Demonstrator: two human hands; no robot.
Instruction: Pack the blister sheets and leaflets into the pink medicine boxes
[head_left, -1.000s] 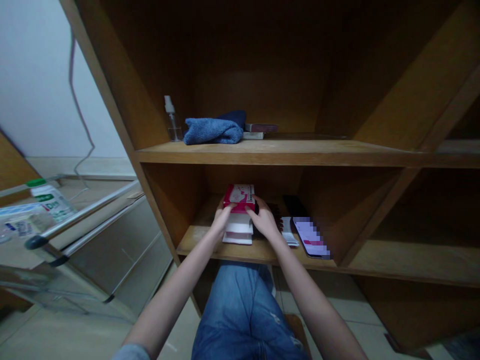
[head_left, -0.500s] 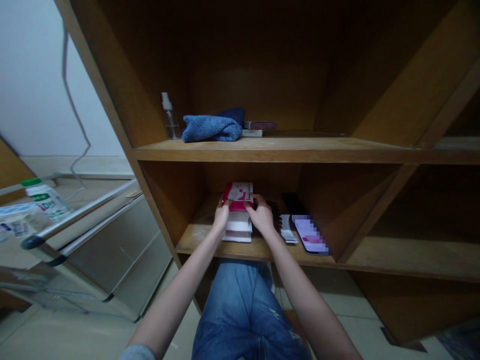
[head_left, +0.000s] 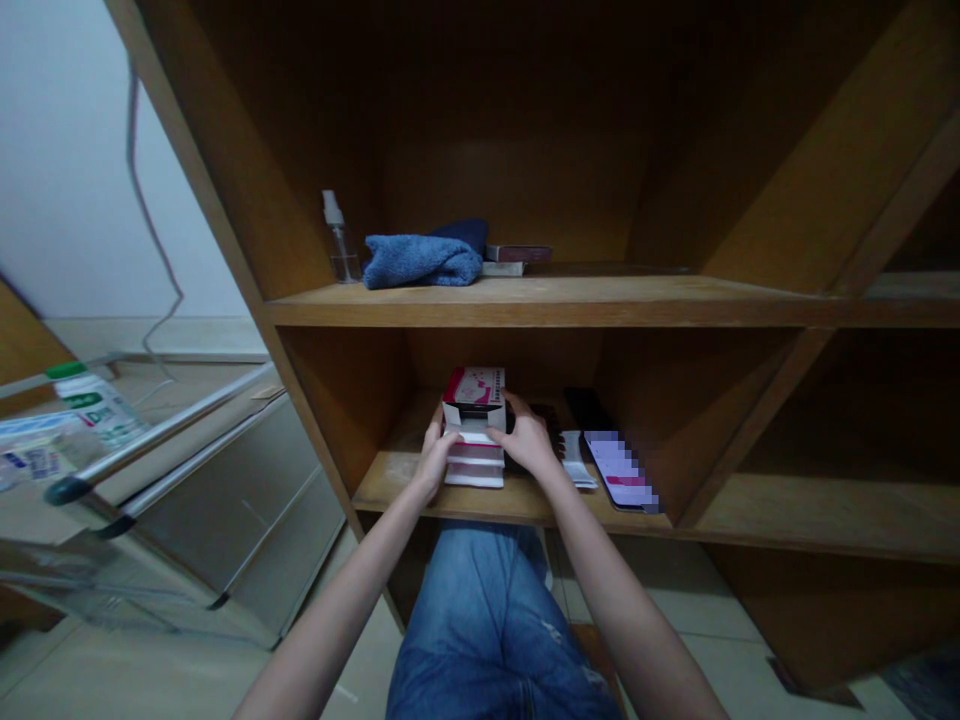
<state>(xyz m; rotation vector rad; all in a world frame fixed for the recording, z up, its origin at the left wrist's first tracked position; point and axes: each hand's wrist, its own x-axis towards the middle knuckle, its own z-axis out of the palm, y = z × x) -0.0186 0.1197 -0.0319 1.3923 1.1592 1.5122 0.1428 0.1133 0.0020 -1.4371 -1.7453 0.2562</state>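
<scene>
Mid-frame, atop a stack [head_left: 475,475], the box [head_left: 478,384], closed a moment ago, now gapes at its front, flap [head_left: 474,438] lowered, so its inside looks reachable; left hand [head_left: 433,456] and right hand [head_left: 528,440] hold its sides, each grip part-curled, thumbs at the flap

From where I stand, the small print on the pink-and-white box [head_left: 478,384] is too tiny to read, and its open end is too dim to show what lies inside. The box's sides partly hide the fingers of the left hand [head_left: 436,452] and right hand [head_left: 529,442]. That right hand also covers part of a dark, toothed thing [head_left: 556,428] I can't identify. Coarse blocks blur the phone [head_left: 616,468]. Lettering on the packets [head_left: 46,448] is smeared, and the left edge of view crops them. Both forearms [head_left: 367,570] run out of sight below.
</scene>
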